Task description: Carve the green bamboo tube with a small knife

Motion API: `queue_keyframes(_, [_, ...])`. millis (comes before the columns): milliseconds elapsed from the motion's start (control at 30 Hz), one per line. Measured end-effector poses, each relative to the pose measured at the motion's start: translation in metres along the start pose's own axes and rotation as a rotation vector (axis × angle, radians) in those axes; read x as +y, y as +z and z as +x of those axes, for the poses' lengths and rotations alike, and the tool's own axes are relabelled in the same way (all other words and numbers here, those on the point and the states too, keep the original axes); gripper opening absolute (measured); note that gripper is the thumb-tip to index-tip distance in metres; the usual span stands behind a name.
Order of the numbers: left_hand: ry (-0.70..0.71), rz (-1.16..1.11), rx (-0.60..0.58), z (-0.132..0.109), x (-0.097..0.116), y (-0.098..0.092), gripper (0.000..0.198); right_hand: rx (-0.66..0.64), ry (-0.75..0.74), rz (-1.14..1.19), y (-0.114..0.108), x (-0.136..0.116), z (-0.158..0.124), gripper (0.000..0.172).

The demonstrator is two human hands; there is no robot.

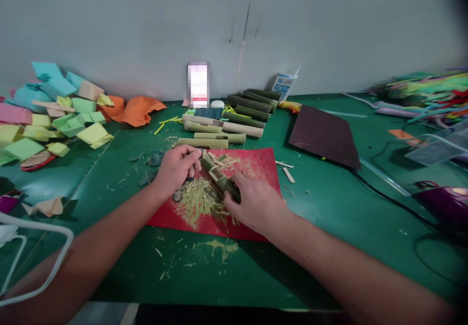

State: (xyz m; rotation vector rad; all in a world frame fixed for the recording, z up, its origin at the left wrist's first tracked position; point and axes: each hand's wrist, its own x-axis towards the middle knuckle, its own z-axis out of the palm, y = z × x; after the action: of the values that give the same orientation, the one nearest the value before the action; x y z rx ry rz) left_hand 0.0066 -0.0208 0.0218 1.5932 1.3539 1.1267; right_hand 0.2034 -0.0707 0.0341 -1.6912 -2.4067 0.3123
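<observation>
A short green bamboo tube (pixel 218 174) with an opening cut in its side lies slanted above a red sheet (pixel 261 169). My right hand (pixel 254 200) is wrapped round its near end. At the tube's far end is my left hand (pixel 180 166), its fingers curled and pinched; what they hold is hidden. Under the tube, a heap of pale bamboo shavings (pixel 199 198) covers the middle of the sheet, with splinters beside the far end.
Several cut bamboo tubes (pixel 243 129) lie in rows behind the sheet. A phone (pixel 198 85) leans on the wall. Folded coloured papers (pixel 73 115) are piled left. On the right are a dark brown board (pixel 323 137), a purple tool (pixel 444 203) with a cable, and coloured strips (pixel 431 93).
</observation>
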Motion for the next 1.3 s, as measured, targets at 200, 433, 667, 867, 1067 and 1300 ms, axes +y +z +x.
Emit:
queue_keyframes(200, [-0.092, -0.161, -0.029, -0.001, 0.0, 0.0, 0.025, 0.02, -0.028, -0.012, 0.003, 0.001, 0.001, 0.017])
queue_keyframes(433, [-0.053, -0.093, -0.047, 0.0, -0.005, 0.001, 0.025, 0.02, -0.037, -0.012, 0.006, 0.004, 0.0, 0.018])
queue_keyframes(667, [-0.087, -0.112, -0.025, 0.0, -0.008, 0.002, 0.027, -0.003, -0.019, -0.007, 0.003, 0.002, 0.0, 0.018])
queue_keyframes(867, [-0.041, -0.015, 0.015, 0.0, -0.008, 0.001, 0.028, 0.001, -0.007, -0.003, 0.004, 0.002, 0.0, 0.018])
queue_keyframes(1067, [0.166, 0.276, 0.146, 0.0, -0.007, -0.003, 0.02, -0.002, 0.013, -0.034, 0.002, 0.0, -0.001, 0.028])
queue_keyframes(1300, [0.188, 0.329, 0.105, 0.001, -0.012, 0.0, 0.014, 0.008, -0.008, -0.077, 0.001, 0.001, -0.002, 0.02])
